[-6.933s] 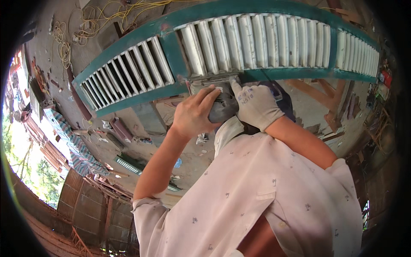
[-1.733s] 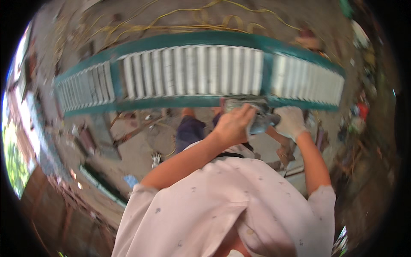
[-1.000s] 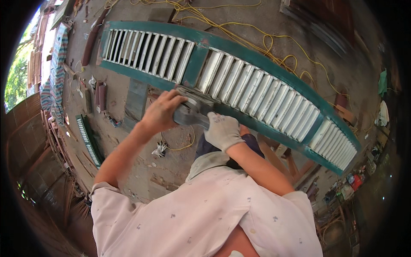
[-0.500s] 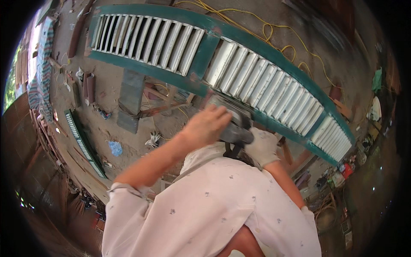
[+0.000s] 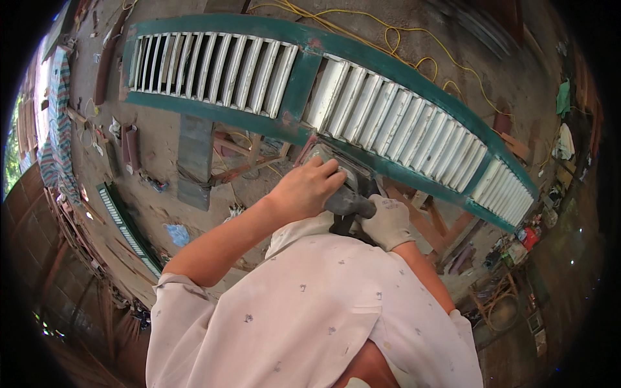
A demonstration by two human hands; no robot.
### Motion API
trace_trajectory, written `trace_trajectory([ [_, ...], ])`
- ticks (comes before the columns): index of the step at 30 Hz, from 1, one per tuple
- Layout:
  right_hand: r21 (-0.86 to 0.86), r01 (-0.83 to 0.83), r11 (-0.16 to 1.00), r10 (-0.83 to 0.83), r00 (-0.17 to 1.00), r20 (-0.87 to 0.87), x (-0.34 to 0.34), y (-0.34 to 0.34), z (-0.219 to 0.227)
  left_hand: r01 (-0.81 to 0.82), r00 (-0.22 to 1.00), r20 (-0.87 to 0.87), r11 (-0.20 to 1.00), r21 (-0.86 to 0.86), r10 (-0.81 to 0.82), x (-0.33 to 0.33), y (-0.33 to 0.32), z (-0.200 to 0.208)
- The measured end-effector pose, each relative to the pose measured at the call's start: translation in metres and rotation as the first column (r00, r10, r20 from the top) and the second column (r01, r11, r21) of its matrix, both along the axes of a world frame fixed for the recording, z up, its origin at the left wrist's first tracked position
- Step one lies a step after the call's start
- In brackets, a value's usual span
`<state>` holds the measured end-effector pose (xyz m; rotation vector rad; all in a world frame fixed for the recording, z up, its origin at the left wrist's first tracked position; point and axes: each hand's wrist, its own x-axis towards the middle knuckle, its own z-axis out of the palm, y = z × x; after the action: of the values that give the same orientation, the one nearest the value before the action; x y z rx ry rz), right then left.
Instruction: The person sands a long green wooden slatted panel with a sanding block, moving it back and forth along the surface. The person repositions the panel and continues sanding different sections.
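A long louvered shutter (image 5: 299,94), green-framed with white slats, stretches across the view in front of me. At its near edge, by the middle crosspiece, sits a dark grey power tool that looks like a sander (image 5: 349,202). My bare left hand (image 5: 305,189) is closed over the tool's front part, fingers curled on top. My right hand (image 5: 390,221), in a pale glove, grips its rear end. The tool's flat base appears to rest against the green frame; its underside is hidden. My shirt covers the area right below the tool.
Yellow cable (image 5: 446,61) winds over the ground beyond the shutter. A smaller green louvered panel (image 5: 128,226) lies at left, near a blue plastic bag (image 5: 177,234). A grey board (image 5: 194,161) and wooden pieces (image 5: 420,220) lie below the shutter. Clutter (image 5: 527,239) lines the right side.
The shutter and surroundings appear shifted slightly left in the view. Both hands stay on the sander, and my left hand looks sharper than before, when it was blurred.
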<state>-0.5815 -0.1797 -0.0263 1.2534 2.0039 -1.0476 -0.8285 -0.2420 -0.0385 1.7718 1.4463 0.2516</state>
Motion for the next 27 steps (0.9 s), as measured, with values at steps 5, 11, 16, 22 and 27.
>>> trace_trajectory([
  [5, 0.068, 0.029, 0.997, -0.017, 0.986, -0.167, -0.046, -0.017, -0.015, 0.041, 0.999, -0.033, 0.999, 0.003, -0.041, -0.067, 0.016, 0.021],
  [11, 0.214, -0.056, 0.975, 0.094, 0.981, -0.168, -0.061, -0.005, -0.006, 0.002, 0.997, -0.08, 1.0, 0.027, 0.001, -0.061, 0.018, 0.013],
  [16, 0.164, 0.032, 0.986, -0.024, 0.998, -0.054, -0.024, 0.0, -0.003, 0.064, 0.998, -0.009, 0.998, 0.004, -0.064, 0.006, 0.031, 0.009],
  [22, 0.284, -0.072, 0.956, 0.045, 0.994, 0.1, 0.084, 0.02, -0.001, 0.082, 0.994, 0.06, 0.99, 0.115, -0.089, 0.111, 0.041, -0.013],
  [27, 0.198, -0.13, 0.972, 0.096, 0.98, 0.174, 0.084, 0.035, 0.006, -0.002, 0.994, 0.107, 0.991, 0.135, -0.012, 0.124, 0.04, -0.012],
])
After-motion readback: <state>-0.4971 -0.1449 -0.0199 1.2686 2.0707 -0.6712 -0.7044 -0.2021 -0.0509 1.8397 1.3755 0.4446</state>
